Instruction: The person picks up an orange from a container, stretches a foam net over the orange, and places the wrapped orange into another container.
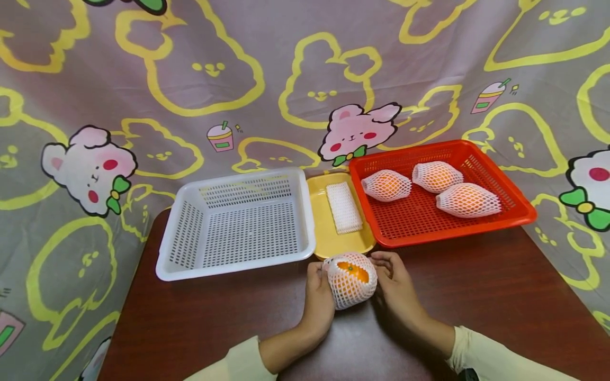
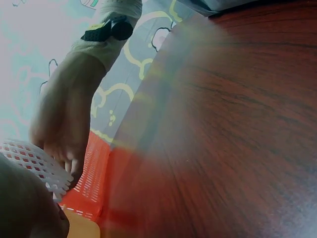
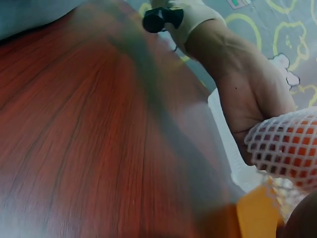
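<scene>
In the head view, an orange [image 1: 351, 280] in a white foam net sleeve is held low over the front middle of the table. Through a gap in the net, its skin and green stem end show on top. My left hand [image 1: 320, 301] grips the sleeve from the left, and my right hand [image 1: 399, 291] pinches it from the right, some fingers hidden behind the fruit. The right wrist view shows the netted side of the orange [image 3: 292, 146] against the left palm. In the left wrist view the foam net [image 2: 37, 163] spans between both hands.
A white basket [image 1: 307, 211] stands at left. The yellow tray [image 1: 324, 243] beside it holds a flattened stack of foam nets [image 1: 344, 207]. At right, a red basket [image 1: 521, 214] contains three netted oranges [image 1: 469, 201]. A patterned curtain [image 1: 267, 79] hangs behind the brown table [image 1: 214, 323].
</scene>
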### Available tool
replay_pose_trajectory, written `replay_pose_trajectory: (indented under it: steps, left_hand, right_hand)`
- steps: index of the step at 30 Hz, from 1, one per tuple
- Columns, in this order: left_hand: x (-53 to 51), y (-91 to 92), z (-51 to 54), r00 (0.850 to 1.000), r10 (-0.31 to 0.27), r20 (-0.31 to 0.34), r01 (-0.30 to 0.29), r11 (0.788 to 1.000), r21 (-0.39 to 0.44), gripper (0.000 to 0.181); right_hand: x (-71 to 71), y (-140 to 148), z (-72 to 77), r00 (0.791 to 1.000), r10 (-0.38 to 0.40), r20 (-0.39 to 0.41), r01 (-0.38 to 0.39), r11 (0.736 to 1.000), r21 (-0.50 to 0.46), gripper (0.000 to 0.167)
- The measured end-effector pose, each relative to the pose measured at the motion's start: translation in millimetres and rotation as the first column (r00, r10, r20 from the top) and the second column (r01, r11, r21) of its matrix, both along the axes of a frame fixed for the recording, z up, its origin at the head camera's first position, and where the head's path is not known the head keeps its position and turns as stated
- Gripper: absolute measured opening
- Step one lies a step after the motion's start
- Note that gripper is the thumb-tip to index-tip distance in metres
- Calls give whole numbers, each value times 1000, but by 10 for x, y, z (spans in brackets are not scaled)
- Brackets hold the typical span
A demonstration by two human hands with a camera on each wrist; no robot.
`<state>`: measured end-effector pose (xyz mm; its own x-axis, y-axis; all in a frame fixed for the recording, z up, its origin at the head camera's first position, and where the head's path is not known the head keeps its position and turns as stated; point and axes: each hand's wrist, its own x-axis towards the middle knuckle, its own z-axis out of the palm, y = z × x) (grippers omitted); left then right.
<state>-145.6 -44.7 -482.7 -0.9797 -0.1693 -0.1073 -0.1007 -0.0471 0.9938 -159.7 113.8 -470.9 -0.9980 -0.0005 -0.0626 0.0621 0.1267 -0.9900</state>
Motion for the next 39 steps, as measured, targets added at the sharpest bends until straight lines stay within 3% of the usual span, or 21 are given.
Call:
replay_pose_trajectory:
  steps: [3,6,8,9,11,13,16,19,23,25,28,32,34,39]
  left_hand:
    - [-7,1,49,1000,20,-3,-20,1000,-15,18]
    - [-11,5,102,1000,27,10,-27,1000,-4,18]
    - [-8,7,144,999,10,37,-11,1000,23,19]
    - [-2,6,162,998,-8,55,5,999,45,21]
    - [6,-1,201,993,-62,100,54,995,88,25]
    - [17,-7,239,982,-131,137,112,984,138,31]
    - [38,-24,283,967,-216,134,199,972,128,39]
    - [63,-57,317,963,-264,62,265,964,-9,43]
    - [94,-121,351,948,-300,-102,285,948,-143,42]
    - [106,-159,358,925,-321,-203,283,939,-196,42]
    - [120,-222,334,864,-373,-338,261,906,-332,49]
    - [126,-285,279,786,-449,-425,237,854,-464,68]
    - [115,-302,267,765,-471,-440,248,845,-473,78]
    - [64,-346,334,738,-502,-450,251,824,-508,97]
  right_hand:
    - [83,96,34,978,101,-184,-87,993,83,48]
    - [143,177,61,907,231,-352,-179,968,173,72]
    - [159,205,78,865,294,-407,-223,952,211,85]
    - [161,212,86,855,311,-415,-236,946,222,90]
    - [147,220,104,858,317,-403,-249,945,212,95]
    - [127,234,124,881,287,-375,-228,954,196,94]
    - [103,273,153,906,238,-351,-179,965,192,88]
    - [94,307,177,906,230,-356,-174,967,184,86]
    - [96,331,217,891,250,-378,-207,967,150,88]
    - [99,341,244,889,255,-379,-223,967,126,90]
    - [98,359,281,890,256,-378,-235,967,103,90]
    - [83,381,321,879,276,-388,-255,961,107,91]
    - [71,389,333,871,296,-391,-269,955,124,92]
    - [29,415,333,840,345,-420,-288,938,195,88]
